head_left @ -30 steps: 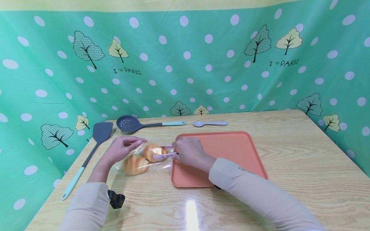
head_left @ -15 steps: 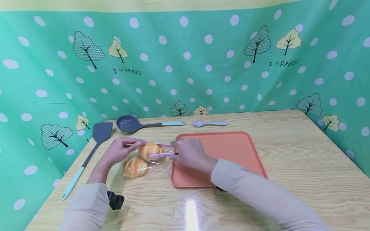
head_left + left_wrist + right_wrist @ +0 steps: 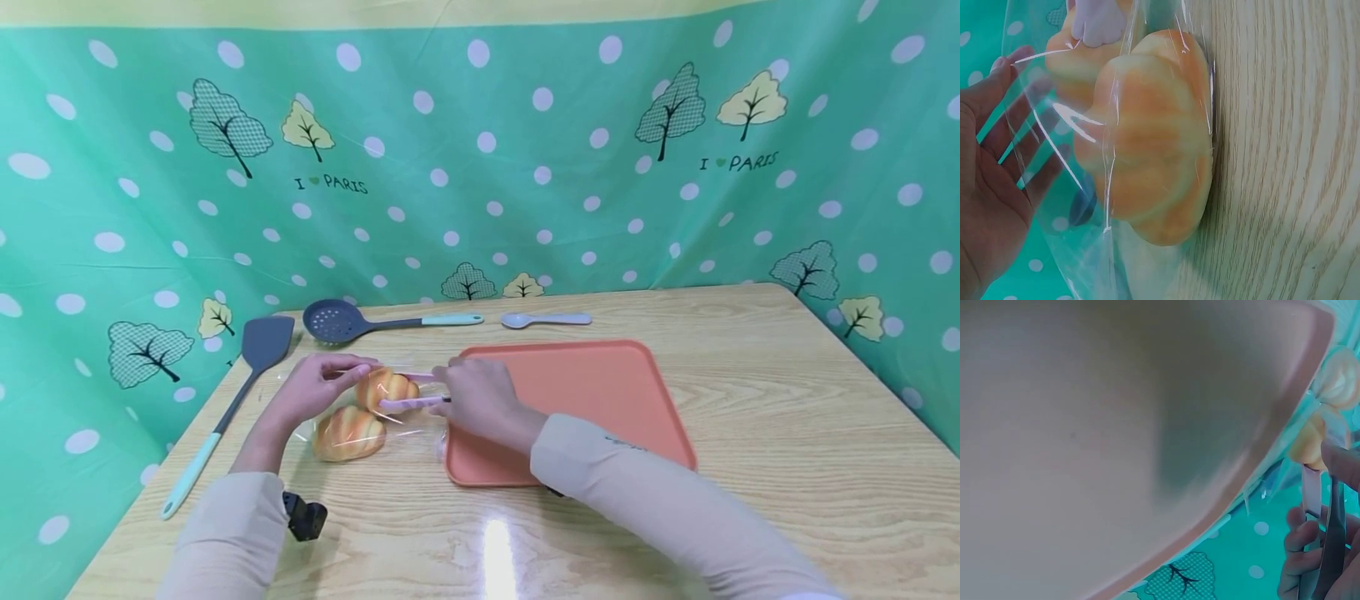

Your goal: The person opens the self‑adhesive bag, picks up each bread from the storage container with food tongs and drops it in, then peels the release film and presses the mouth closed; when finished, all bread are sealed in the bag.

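Observation:
My left hand (image 3: 317, 388) pinches the edge of a clear plastic bag (image 3: 1040, 147) between thumb and fingers. One striped bread roll (image 3: 348, 435) lies inside the bag, nearer to me. A second bread roll (image 3: 388, 387) sits just beyond it, between the pale pink tips of a pair of tongs (image 3: 411, 403). My right hand (image 3: 482, 395) grips the tongs by their metal arms (image 3: 1334, 540), which the right wrist view shows, over the tray's left side. In the left wrist view the nearer roll covers part of the other.
A coral tray (image 3: 592, 392) lies right of the bag, its left edge under my right hand. A slotted skimmer (image 3: 333, 322) and a small lavender spoon (image 3: 517, 321) lie along the back. A grey turner (image 3: 266, 343) with a mint handle lies at the left.
The right hand has moved slightly left, carrying the tongs and the far roll deeper into the bag. The left hand stays almost still at the bag's edge.

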The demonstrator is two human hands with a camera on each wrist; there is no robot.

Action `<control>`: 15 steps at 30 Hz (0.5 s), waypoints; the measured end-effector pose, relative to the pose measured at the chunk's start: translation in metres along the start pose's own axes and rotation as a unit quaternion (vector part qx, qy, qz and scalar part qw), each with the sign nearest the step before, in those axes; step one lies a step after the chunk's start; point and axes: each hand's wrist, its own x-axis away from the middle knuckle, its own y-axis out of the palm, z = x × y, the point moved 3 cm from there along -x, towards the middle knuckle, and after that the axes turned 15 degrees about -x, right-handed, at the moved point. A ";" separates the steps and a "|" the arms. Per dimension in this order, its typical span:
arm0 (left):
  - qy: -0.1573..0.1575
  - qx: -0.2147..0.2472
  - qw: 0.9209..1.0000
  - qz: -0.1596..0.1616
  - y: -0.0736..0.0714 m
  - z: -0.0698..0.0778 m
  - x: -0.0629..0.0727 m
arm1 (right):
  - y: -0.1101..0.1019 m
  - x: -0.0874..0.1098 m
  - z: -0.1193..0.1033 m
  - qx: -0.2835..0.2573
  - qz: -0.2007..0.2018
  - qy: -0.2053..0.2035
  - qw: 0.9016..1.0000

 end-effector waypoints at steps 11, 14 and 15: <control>0.006 0.013 1.000 0.001 0.000 0.003 -0.001 | 0.001 -0.006 -0.006 0.020 0.007 -0.001 1.000; 0.004 0.016 1.000 0.000 0.001 0.003 0.000 | 0.002 -0.008 -0.007 0.000 -0.004 0.022 1.000; 0.005 0.018 1.000 -0.001 0.001 0.002 0.000 | 0.003 -0.009 -0.007 -0.007 -0.008 0.030 1.000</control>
